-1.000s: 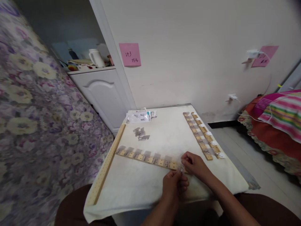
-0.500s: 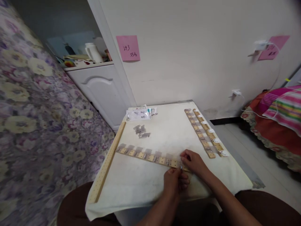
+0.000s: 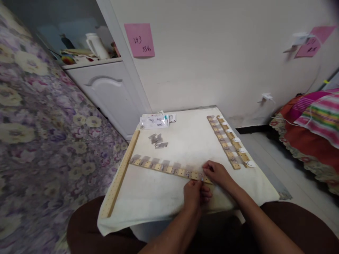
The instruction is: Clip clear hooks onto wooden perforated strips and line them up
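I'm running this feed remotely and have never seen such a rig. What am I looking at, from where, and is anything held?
There's no machine: these are a person's bare hands, seen by a camera on their head. On the cloth-covered table lie a wooden strip bearing small pieces, two similar strips at right, a loose pile, a clear packet and a long bar. The left hand and right hand meet near the nearest strip's right end; what their grip pinches is too small to tell.

The strip (image 3: 181, 172) is tan, the tablecloth (image 3: 182, 141) cream, the curtain (image 3: 50, 130) purple-flowered
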Demonstrator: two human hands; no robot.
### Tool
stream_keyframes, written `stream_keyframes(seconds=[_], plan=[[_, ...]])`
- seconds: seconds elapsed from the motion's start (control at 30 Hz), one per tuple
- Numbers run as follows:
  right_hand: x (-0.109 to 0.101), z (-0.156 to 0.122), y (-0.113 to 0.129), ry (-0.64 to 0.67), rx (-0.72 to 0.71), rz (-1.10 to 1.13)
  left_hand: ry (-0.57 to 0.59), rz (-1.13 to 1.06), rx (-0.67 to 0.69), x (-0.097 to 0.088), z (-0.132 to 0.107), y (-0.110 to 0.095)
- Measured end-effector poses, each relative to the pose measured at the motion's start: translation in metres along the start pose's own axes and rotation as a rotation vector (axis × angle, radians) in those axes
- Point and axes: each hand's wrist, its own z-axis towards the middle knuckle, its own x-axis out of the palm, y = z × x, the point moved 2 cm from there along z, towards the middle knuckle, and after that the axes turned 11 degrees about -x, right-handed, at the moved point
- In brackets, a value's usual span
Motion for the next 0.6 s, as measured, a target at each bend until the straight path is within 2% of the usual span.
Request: stream_keyframes(seconds=[0.6], plan=[[-0.0021,0.002,-0.0064,0.0,0.003,0.04,-0.015,0.015,0.028,0.0004,0.0032,0.0018]])
